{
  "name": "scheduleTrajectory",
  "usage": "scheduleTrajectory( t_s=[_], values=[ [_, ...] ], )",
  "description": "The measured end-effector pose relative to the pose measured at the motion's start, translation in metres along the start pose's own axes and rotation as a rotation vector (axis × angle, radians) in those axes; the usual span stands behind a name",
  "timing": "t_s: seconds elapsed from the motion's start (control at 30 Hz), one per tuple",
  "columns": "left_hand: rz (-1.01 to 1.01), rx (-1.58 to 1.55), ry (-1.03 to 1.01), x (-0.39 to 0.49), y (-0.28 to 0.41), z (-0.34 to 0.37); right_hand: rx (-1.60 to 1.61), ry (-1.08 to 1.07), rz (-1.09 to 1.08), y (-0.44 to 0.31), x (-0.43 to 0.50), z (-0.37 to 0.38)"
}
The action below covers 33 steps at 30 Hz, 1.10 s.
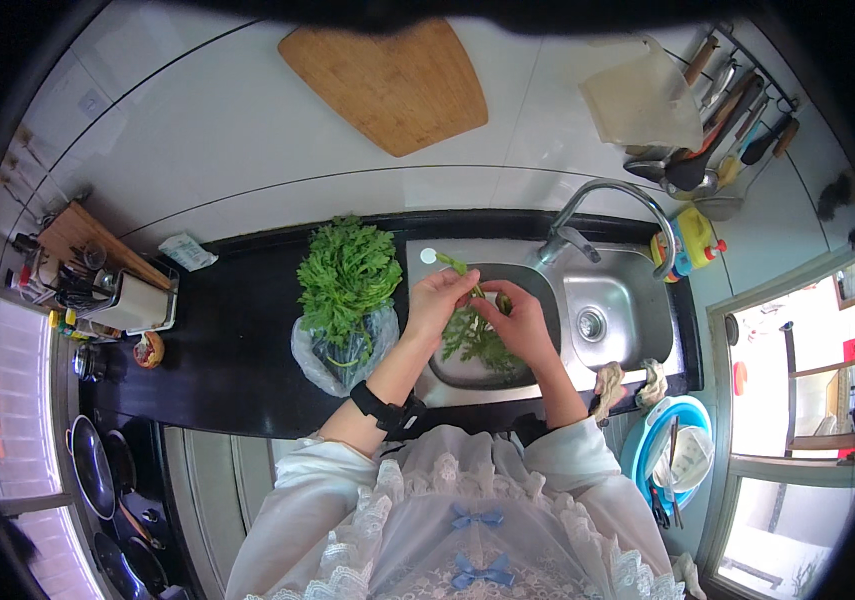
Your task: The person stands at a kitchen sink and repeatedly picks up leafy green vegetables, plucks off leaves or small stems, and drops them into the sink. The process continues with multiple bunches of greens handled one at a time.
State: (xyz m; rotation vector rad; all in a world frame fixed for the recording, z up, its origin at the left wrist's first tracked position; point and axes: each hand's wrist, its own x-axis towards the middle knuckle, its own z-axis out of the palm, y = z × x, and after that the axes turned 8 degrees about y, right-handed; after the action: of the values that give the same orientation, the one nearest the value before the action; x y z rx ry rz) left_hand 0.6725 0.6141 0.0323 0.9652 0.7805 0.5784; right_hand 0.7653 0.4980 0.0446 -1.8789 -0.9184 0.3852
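Note:
Over the left basin (446,367) of a steel double sink, both hands meet on a green leafy stalk (459,264). My left hand (436,300) pinches it near its upper end, which sticks out past the thumb. My right hand (515,315) grips it just beside, with a curled piece of stem showing by its fingers. Below the hands, loose leafy greens (483,349) lie in the basin, partly hidden by my fingers. Left of the sink, a large bunch of leafy greens (350,277) rests partly on a clear plastic bag (315,360) on the black counter.
A curved faucet (615,187) arches over the right basin (618,300). Damp cloths (609,390) hang at the sink's front edge. A blue basin (641,442) with bowls stands at right. Utensils (697,157) hang on the wall near a detergent bottle (690,240). Pans (93,465) sit at far left.

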Motion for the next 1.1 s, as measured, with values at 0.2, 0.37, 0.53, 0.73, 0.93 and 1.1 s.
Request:
scheduleTrajectory(
  t_s=[0.2,0.37,0.53,0.73,0.93,1.1],
  values=[
    [0.074,0.121,0.088,-0.002,-0.012,0.001,-0.237,0.154,-0.317,0.004,-0.003,0.018],
    [-0.055,0.047,0.09,-0.003,-0.026,-0.005,-0.352,0.114,-0.404,0.018,-0.008,0.021],
    [-0.461,-0.154,0.054,0.004,-0.048,-0.02,-0.325,0.059,-0.441,0.032,-0.02,0.022],
    [-0.555,-0.298,0.104,-0.006,-0.083,-0.037,-0.527,0.039,-0.571,0.044,-0.036,0.034],
    [-0.566,-0.355,0.128,-0.02,-0.082,-0.052,-0.422,-0.023,-0.616,0.042,-0.043,0.038],
    [-0.462,-0.389,0.137,-0.029,-0.072,-0.054,-0.138,-0.002,-0.4,0.033,-0.044,0.049]
  ],
)
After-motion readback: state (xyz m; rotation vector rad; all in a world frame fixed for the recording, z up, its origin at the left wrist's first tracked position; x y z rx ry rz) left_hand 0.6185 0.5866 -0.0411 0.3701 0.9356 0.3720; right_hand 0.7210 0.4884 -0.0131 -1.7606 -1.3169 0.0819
